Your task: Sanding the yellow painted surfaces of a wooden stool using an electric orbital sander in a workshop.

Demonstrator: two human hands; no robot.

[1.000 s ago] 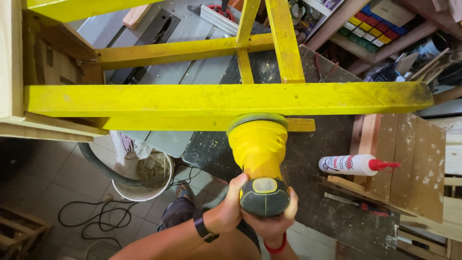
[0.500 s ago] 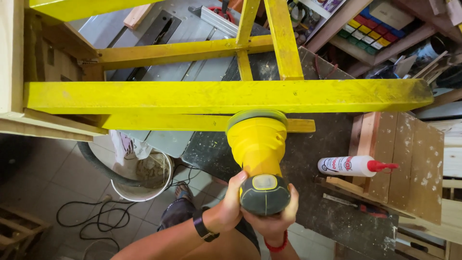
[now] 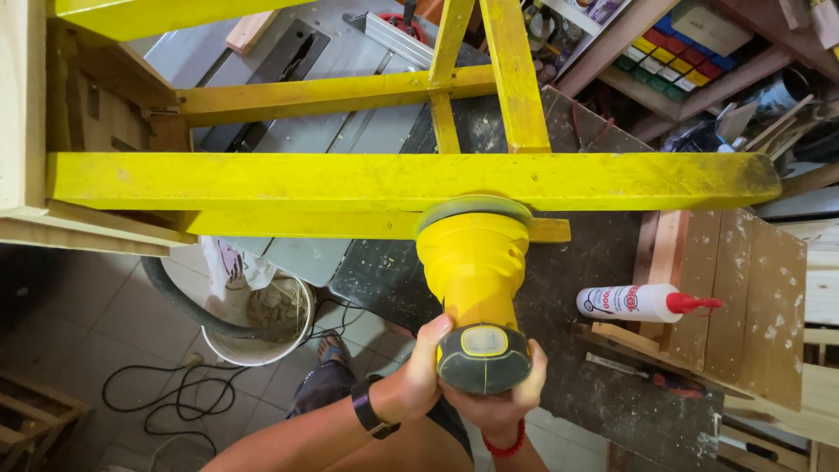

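I see the yellow sander (image 3: 473,278) with its disc against the yellow beam's (image 3: 402,180) near face, slid slightly left of a second ago — the pass continues. Left hand (image 3: 421,374) and right hand (image 3: 502,402) grip its handle; glue bottle (image 3: 642,302) lies well right.

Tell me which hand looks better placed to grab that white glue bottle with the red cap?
The right hand, probably. Both hands grip the yellow sander, but the white glue bottle with the red cap lies on the dark workbench to its right; the left hand would have to cross over.
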